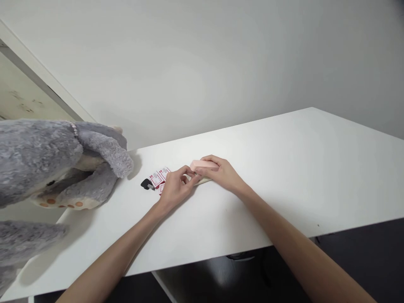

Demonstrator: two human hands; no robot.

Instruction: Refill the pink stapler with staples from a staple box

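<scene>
A pale pink oblong block (203, 163), perhaps a small box, is held by my right hand (224, 172), thumb on the near side and fingers over the far side. My left hand (177, 186) is closed, its fingertips pinched together at the left end of the block; what they grip is hidden. Below the block, a flat cream-coloured thing (205, 181) shows partly between the hands. Just left of my left hand lie several small white boxes with red edges (156, 179), partly covered by it. Beside them is a small black object with a grey tip (147, 184), resembling a key.
Both forearms rest over a white table (268, 168) whose far edge runs along a plain wall (202, 71). A large grey plush toy (41, 160) leans over the table's left end. Dark floor (221, 277) shows below the near edge.
</scene>
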